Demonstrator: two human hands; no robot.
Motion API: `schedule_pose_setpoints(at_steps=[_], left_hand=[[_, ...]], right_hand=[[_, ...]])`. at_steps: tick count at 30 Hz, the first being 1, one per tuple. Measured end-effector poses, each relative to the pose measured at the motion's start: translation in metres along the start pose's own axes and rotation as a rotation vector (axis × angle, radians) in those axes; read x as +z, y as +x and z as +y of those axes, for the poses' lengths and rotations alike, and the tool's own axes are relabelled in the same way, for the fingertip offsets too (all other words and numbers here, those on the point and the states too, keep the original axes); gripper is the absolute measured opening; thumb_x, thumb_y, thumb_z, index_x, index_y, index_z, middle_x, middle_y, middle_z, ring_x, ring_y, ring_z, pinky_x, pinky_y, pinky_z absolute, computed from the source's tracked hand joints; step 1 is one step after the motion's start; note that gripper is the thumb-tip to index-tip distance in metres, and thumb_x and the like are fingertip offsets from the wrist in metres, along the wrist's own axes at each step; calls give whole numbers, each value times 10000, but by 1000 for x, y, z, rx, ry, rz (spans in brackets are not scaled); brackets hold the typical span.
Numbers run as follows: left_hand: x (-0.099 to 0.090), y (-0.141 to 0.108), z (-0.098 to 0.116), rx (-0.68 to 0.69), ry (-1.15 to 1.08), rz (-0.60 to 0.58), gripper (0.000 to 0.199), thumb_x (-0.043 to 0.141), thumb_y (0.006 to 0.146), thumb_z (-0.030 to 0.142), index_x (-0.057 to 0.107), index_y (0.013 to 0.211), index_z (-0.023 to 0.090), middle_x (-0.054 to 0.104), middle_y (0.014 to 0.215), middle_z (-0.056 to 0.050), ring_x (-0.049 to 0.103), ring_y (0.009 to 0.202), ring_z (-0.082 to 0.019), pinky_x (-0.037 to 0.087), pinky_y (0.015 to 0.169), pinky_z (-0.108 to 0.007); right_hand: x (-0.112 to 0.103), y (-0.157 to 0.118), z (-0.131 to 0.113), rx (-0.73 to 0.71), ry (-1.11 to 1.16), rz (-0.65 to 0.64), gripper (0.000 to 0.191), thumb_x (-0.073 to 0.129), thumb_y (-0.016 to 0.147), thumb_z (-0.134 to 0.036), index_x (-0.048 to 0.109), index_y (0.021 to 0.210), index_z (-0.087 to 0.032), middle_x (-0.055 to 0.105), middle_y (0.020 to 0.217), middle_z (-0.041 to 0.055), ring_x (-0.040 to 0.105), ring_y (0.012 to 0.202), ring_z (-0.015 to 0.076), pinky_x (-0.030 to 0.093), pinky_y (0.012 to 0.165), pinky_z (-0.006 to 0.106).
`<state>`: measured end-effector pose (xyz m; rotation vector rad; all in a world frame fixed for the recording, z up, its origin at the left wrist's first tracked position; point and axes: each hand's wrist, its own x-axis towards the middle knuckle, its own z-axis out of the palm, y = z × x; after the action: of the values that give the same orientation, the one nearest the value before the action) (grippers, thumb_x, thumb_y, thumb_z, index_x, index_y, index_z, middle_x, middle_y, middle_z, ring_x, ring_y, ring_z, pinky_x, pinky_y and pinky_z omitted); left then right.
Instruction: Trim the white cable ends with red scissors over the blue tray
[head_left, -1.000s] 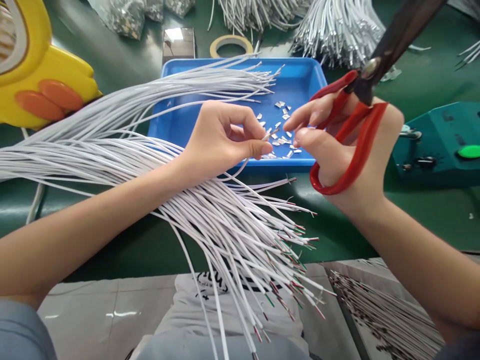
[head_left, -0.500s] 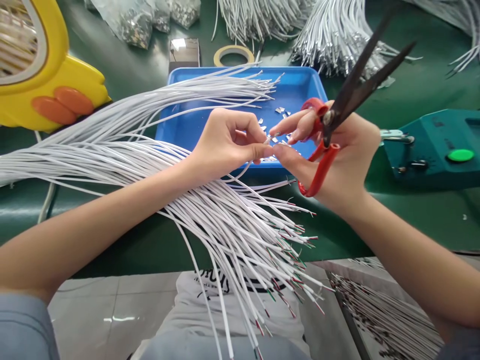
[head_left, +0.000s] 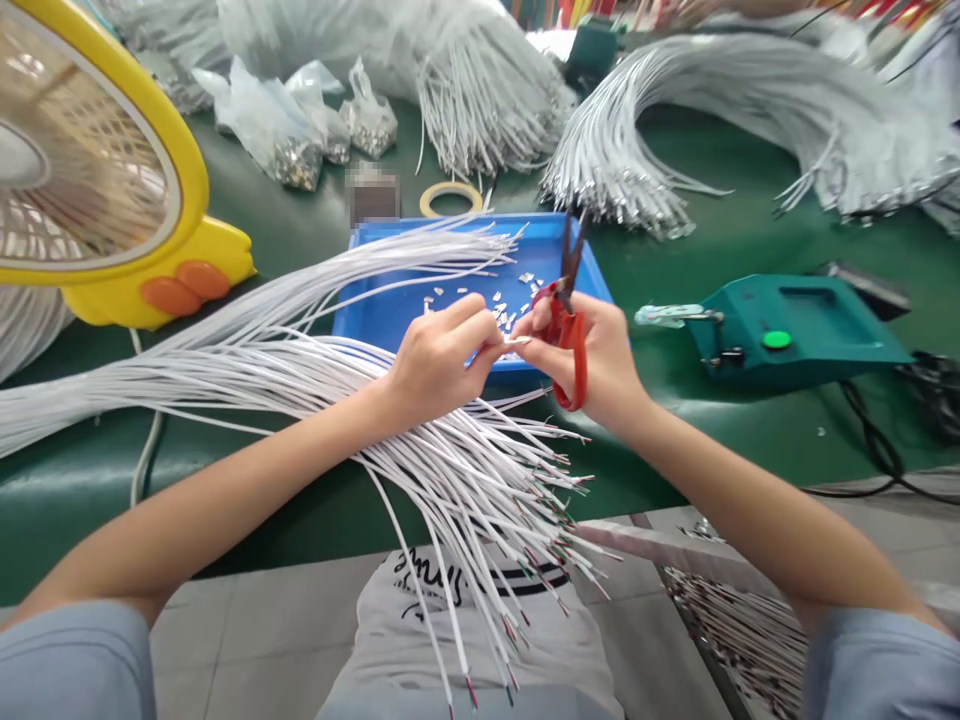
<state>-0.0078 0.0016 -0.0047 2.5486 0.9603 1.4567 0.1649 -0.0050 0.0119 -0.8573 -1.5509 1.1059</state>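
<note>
Over the front edge of a blue tray (head_left: 375, 317), my left hand (head_left: 442, 362) pinches the end of a white cable (head_left: 512, 343). My right hand (head_left: 592, 350) closes on that same cable end with thumb and finger. Red-handled scissors (head_left: 576, 350) hang on the right hand's fingers, their dark blades pointing up and away. Small whitish pieces (head_left: 501, 305) lie scattered in the tray. A large bundle of white cables (head_left: 450, 460) with red and green wire tips runs under my left forearm. A second bundle (head_left: 420, 250) reaches across the tray.
A yellow fan (head_left: 187, 180) stands at the left. Behind the tray are tape (head_left: 450, 187), bags of metal parts (head_left: 300, 150) and a cable pile (head_left: 480, 110). More cables (head_left: 637, 150) lie at the back right, and a green device (head_left: 795, 320) is on the right.
The view has tilted up and shifted, showing more of the far table and fan. Both hands remain together at the cable end, and the scissors now point more upright.
</note>
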Motion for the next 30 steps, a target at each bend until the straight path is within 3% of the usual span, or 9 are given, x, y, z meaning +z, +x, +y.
schedule_pose_setpoints(at_steps=[2,5,8,12,16,19,22,26,30], left_hand=[[-4,1,1,68,83,-49,165,583,858,182,569,695,167,523,665,-3,457,573,-95,339,518,-237],[-9,5,4,16,-15,-134,116,560,883,189,642,803,170,594,752,-29,534,639,-100,417,582,-215],[-13,12,7,-155,-189,-200,115,568,868,174,683,855,172,648,787,-39,584,669,-108,460,622,-213],[-15,15,9,-421,-262,-296,109,589,816,200,665,747,164,640,703,-25,591,614,-132,474,612,-247],[-11,10,10,-541,-357,-225,85,620,767,219,649,706,168,620,657,-11,581,596,-142,465,630,-272],[-8,8,12,-617,-460,-153,64,639,737,220,629,706,165,611,655,-4,579,579,-133,451,604,-261],[-8,11,15,-698,-584,-113,112,631,739,261,606,742,151,593,616,-1,577,542,-125,443,551,-245],[-10,18,20,-724,-793,-138,201,650,714,301,623,812,128,544,589,12,548,517,-105,429,518,-228],[-10,17,23,-715,-952,-181,335,664,725,297,627,1017,136,482,656,37,500,504,-66,402,504,-210]], right_hand=[[-2,0,-3,106,89,-16,224,726,641,-152,511,700,-176,610,682,-33,573,625,91,477,613,239],[-6,2,-6,160,112,-15,291,773,611,-260,508,699,-177,604,692,-27,583,645,102,493,643,262],[-10,7,-7,187,39,-22,339,763,604,-396,498,684,-200,616,686,-28,583,639,117,513,651,302],[-10,13,-8,173,-72,-57,376,750,557,-541,525,592,-242,624,604,-60,601,626,150,536,611,335],[-6,7,-9,170,-184,-8,362,694,632,-572,542,575,-249,641,612,-50,597,598,149,544,589,339],[-12,-14,-9,173,-305,32,330,708,642,-527,558,590,-238,651,636,-41,608,623,157,544,603,336],[-37,-49,-13,193,-477,89,265,672,687,-459,564,642,-222,633,631,-20,587,603,160,510,588,324],[-96,-95,-19,282,-776,170,255,605,749,-435,560,783,-187,652,721,45,590,633,181,482,621,330],[-139,-119,-22,370,-1079,47,245,589,777,-417,582,785,-172,646,737,93,569,665,210,452,656,349]])
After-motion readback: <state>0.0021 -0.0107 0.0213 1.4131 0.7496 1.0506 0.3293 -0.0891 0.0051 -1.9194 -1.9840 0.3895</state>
